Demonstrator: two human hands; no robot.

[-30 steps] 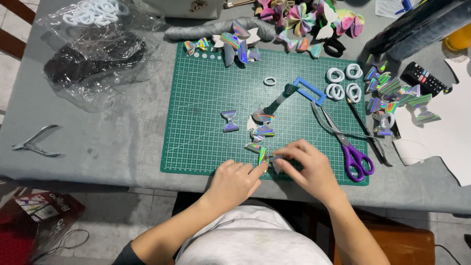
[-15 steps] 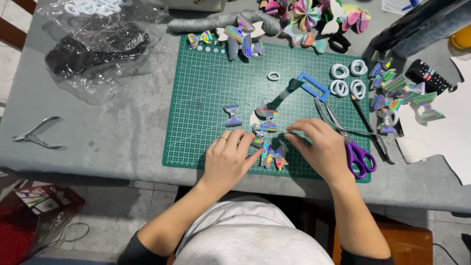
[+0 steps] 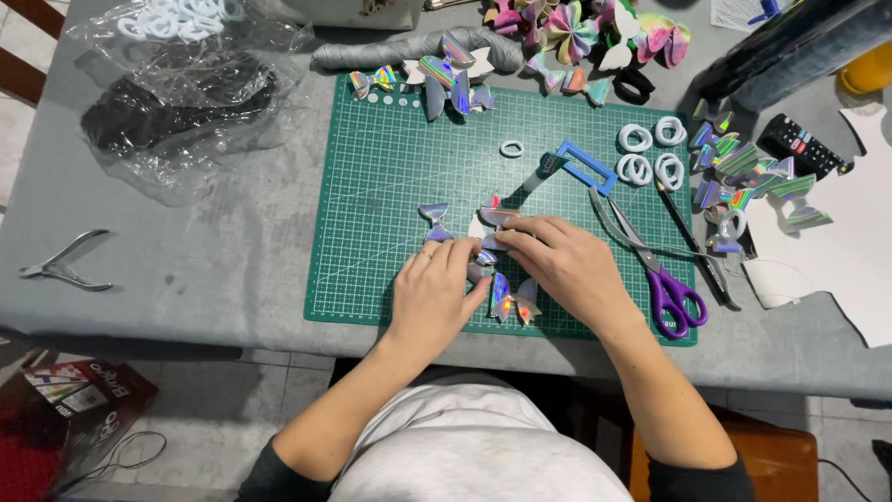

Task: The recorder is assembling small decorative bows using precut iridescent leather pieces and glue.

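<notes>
Head view: the left hand (image 3: 435, 290) lay palm down on the green gridded mat (image 3: 390, 186), fingers curled, pinching a shiny holographic bow (image 3: 490, 253) near the mat's front edge. The right hand (image 3: 569, 263) pressed the same bow from the other side, fingertips closed on it. Purple-handled scissors (image 3: 650, 265) lay just beside it.

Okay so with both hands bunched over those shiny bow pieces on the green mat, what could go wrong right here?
The left hand and right hand crowd the small holographic bow pieces, so a nudge could knock them out of line. The purple-handled scissors lie right beside the right hand, and a sideways move may bump them. The finished small bow sits loose near the left fingertips and could get swept aside.
</notes>
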